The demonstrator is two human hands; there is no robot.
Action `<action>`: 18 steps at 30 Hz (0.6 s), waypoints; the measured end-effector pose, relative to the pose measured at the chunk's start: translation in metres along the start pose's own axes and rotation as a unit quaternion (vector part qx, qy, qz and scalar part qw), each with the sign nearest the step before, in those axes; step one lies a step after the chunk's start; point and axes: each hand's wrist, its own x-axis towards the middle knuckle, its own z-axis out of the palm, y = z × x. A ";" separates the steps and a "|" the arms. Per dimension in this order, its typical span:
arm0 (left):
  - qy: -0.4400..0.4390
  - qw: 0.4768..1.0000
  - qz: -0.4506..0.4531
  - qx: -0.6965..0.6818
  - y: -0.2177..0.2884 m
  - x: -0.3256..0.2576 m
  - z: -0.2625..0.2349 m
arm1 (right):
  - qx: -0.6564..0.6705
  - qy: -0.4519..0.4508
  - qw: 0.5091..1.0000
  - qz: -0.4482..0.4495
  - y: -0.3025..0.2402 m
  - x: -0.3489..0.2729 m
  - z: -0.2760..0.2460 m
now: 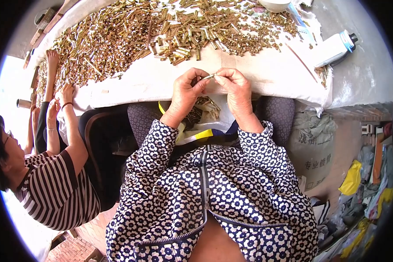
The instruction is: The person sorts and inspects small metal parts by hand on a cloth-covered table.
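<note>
My left hand (188, 89) and my right hand (236, 90) meet over the near edge of the table, with thumbs and fingers pinched. A small, slim brass-coloured metal piece (209, 76) spans the gap between them, one end in each pinch. Something dark shows inside the curl of my left fingers, too small to name. Below my hands, between my knees, an open white bag with yellow and dark blue bands (201, 134) holds several brass-coloured tubes (212, 107).
A large pile of small brass-coloured parts (105, 41) and loose tubes (198, 53) covers the far table. A white bottle (334, 49) lies at far right, near a thin stick (302, 63). At left, a person in a striped shirt (56, 187) reaches toward the pile, beside other arms.
</note>
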 end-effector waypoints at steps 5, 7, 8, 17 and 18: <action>0.006 0.999 0.034 0.035 -0.001 -0.001 -0.001 | 0.036 -0.011 0.999 0.005 0.003 -0.003 -0.003; 0.003 0.998 0.046 0.039 0.001 -0.002 -0.001 | 0.036 -0.022 0.999 0.020 0.001 -0.004 -0.005; 0.003 0.992 0.077 0.096 0.003 -0.002 -0.002 | 0.036 -0.021 0.999 0.020 0.000 -0.004 -0.006; 0.011 0.967 0.159 0.197 0.002 -0.004 -0.004 | -0.020 -0.073 0.996 -0.039 0.000 -0.006 -0.006; 0.013 0.973 0.143 0.183 0.002 -0.006 -0.004 | 0.006 -0.066 0.998 -0.023 -0.001 -0.007 -0.005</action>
